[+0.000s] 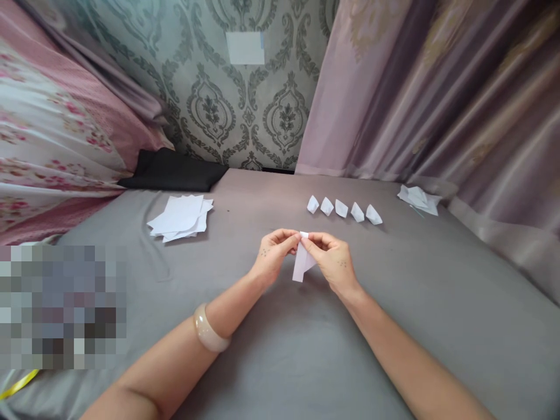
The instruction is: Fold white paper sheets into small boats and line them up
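Note:
Between my two hands, above the grey sheet, is a folded strip of white paper [300, 265], its long end hanging down and a small flap showing to the right. My left hand [276, 252] pinches its upper end between thumb and fingers. From the other side, my right hand [329, 255] pinches the same top end, thumb in front. The two thumbs nearly meet there. Beyond my hands stands a row of several small folded paper shapes [341, 208]. A light-coloured bangle [209, 329] sits on my left forearm.
A stack of white paper sheets [181, 217] lies at the left, with a black folded cloth [175, 169] behind it. More loose papers [419, 199] rest at the far right. Curtains [437, 87] border the grey surface [271, 350]. A blurred patch covers the lower left.

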`<action>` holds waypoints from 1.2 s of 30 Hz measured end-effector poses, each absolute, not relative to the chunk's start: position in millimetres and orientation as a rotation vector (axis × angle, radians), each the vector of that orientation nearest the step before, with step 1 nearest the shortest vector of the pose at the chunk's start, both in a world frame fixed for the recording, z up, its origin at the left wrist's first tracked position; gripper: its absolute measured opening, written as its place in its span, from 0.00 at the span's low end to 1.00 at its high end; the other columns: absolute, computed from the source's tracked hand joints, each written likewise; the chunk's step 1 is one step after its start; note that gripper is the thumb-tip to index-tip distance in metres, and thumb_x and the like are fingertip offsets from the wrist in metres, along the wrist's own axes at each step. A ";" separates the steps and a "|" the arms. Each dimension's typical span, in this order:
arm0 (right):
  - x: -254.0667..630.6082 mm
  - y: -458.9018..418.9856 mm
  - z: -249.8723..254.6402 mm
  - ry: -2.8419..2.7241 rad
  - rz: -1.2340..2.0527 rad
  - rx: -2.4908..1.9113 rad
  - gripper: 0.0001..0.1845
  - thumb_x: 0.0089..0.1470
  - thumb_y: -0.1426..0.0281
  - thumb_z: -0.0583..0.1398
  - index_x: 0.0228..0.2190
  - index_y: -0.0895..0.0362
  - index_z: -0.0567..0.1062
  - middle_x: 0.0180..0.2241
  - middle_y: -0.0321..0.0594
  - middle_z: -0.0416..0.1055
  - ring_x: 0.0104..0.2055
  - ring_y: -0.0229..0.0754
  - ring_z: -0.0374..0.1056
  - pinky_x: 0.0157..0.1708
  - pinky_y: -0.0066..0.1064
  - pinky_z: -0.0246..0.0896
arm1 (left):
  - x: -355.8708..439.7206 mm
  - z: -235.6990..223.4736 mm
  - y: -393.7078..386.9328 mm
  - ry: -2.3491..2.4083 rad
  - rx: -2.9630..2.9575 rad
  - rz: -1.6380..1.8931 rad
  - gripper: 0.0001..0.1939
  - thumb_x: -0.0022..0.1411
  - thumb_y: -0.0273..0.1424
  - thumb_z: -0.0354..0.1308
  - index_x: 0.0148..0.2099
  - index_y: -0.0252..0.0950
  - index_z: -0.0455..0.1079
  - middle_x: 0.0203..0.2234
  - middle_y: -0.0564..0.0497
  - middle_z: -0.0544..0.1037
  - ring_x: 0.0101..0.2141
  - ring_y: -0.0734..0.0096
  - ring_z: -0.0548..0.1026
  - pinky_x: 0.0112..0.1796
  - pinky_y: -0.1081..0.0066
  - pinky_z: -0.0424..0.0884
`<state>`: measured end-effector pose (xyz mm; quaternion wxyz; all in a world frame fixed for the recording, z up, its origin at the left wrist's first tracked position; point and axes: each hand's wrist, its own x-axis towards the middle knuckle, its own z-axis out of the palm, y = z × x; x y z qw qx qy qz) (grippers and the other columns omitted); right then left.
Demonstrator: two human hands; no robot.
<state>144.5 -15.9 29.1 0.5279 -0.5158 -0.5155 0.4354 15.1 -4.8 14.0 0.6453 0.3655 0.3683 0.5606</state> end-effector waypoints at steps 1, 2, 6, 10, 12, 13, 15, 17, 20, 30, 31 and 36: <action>144.0 -15.8 28.2 -1.227 1.032 -1.232 0.13 0.43 0.61 0.66 0.29 0.58 0.77 0.27 0.40 0.77 0.29 0.41 0.73 0.30 0.31 0.67 | 14.6 13.5 -4.4 0.854 0.833 1.276 0.10 0.48 0.33 0.67 0.30 0.31 0.74 0.23 0.52 0.73 0.25 0.79 0.68 0.30 0.75 0.64; 143.3 -15.9 27.5 -1.226 1.023 -1.232 0.13 0.43 0.61 0.67 0.29 0.58 0.77 0.27 0.39 0.77 0.29 0.41 0.72 0.30 0.31 0.67 | 14.2 13.3 -4.0 0.867 0.831 1.274 0.09 0.48 0.32 0.66 0.29 0.31 0.74 0.23 0.52 0.73 0.25 0.79 0.68 0.30 0.75 0.64; 140.5 -17.4 26.7 -1.267 0.979 -1.243 0.11 0.45 0.62 0.66 0.29 0.57 0.78 0.27 0.38 0.76 0.28 0.40 0.72 0.29 0.30 0.67 | 12.8 14.6 -3.3 0.892 0.810 1.265 0.07 0.46 0.30 0.65 0.27 0.31 0.73 0.21 0.54 0.71 0.23 0.79 0.67 0.29 0.75 0.63; 139.5 -20.3 26.9 -1.422 0.804 -1.241 0.08 0.49 0.65 0.64 0.30 0.56 0.79 0.29 0.38 0.76 0.30 0.39 0.71 0.32 0.30 0.66 | 11.4 16.6 -3.2 0.894 0.801 1.268 0.06 0.45 0.29 0.63 0.25 0.31 0.71 0.19 0.55 0.70 0.22 0.80 0.65 0.27 0.75 0.61; 139.6 -21.8 26.5 -1.512 0.693 -1.229 0.07 0.51 0.67 0.62 0.31 0.56 0.80 0.30 0.38 0.75 0.30 0.37 0.70 0.33 0.30 0.66 | 10.7 16.3 -2.9 0.899 0.801 1.264 0.06 0.45 0.29 0.63 0.25 0.31 0.71 0.18 0.55 0.69 0.21 0.79 0.65 0.27 0.75 0.61; 139.6 -22.4 26.3 -1.552 0.634 -1.220 0.07 0.52 0.68 0.62 0.32 0.56 0.80 0.30 0.38 0.74 0.30 0.37 0.69 0.33 0.29 0.66 | 10.4 15.9 -2.7 0.905 0.801 1.262 0.06 0.45 0.29 0.63 0.25 0.31 0.71 0.18 0.54 0.70 0.21 0.79 0.65 0.27 0.75 0.61; 139.6 -23.5 25.3 -1.629 0.513 -1.199 0.07 0.54 0.70 0.60 0.33 0.56 0.79 0.30 0.38 0.74 0.30 0.37 0.69 0.33 0.30 0.65 | 10.0 14.8 -2.2 0.924 0.802 1.261 0.05 0.45 0.29 0.63 0.25 0.31 0.72 0.19 0.54 0.70 0.22 0.79 0.66 0.28 0.75 0.62; 139.8 -24.4 23.9 -1.711 0.385 -1.182 0.09 0.55 0.72 0.58 0.34 0.56 0.79 0.31 0.39 0.74 0.32 0.38 0.68 0.36 0.31 0.65 | 9.9 14.1 -1.7 0.938 0.807 1.260 0.05 0.45 0.28 0.63 0.25 0.31 0.72 0.19 0.54 0.70 0.22 0.79 0.66 0.29 0.75 0.62; 140.9 -25.9 21.8 -1.851 0.177 -1.197 0.11 0.57 0.74 0.56 0.37 0.57 0.79 0.32 0.40 0.74 0.35 0.40 0.68 0.39 0.33 0.64 | 9.6 13.7 -1.1 0.935 0.807 1.249 0.05 0.45 0.29 0.63 0.25 0.31 0.73 0.20 0.53 0.71 0.23 0.79 0.66 0.29 0.75 0.62; 136.4 -38.9 24.1 -2.361 -0.566 -1.337 0.17 0.58 0.80 0.51 0.46 0.67 0.74 0.33 0.48 0.72 0.35 0.47 0.64 0.34 0.37 0.62 | 9.1 8.1 0.9 0.917 0.704 1.136 0.10 0.45 0.33 0.66 0.27 0.30 0.73 0.22 0.51 0.72 0.24 0.78 0.68 0.31 0.74 0.64; 133.8 -40.6 24.0 -2.389 -0.625 -1.355 0.17 0.58 0.80 0.51 0.45 0.67 0.74 0.32 0.48 0.72 0.34 0.47 0.64 0.32 0.37 0.61 | 9.4 7.3 1.0 0.907 0.703 1.126 0.10 0.46 0.33 0.66 0.26 0.30 0.73 0.21 0.51 0.72 0.24 0.78 0.68 0.31 0.74 0.64; 122.5 -48.3 19.1 -2.437 -0.627 -1.472 0.17 0.55 0.84 0.51 0.42 0.69 0.75 0.32 0.52 0.72 0.33 0.48 0.65 0.29 0.38 0.61 | 9.7 1.5 3.6 0.946 0.710 1.088 0.13 0.43 0.33 0.69 0.22 0.31 0.70 0.17 0.54 0.69 0.21 0.79 0.66 0.28 0.74 0.62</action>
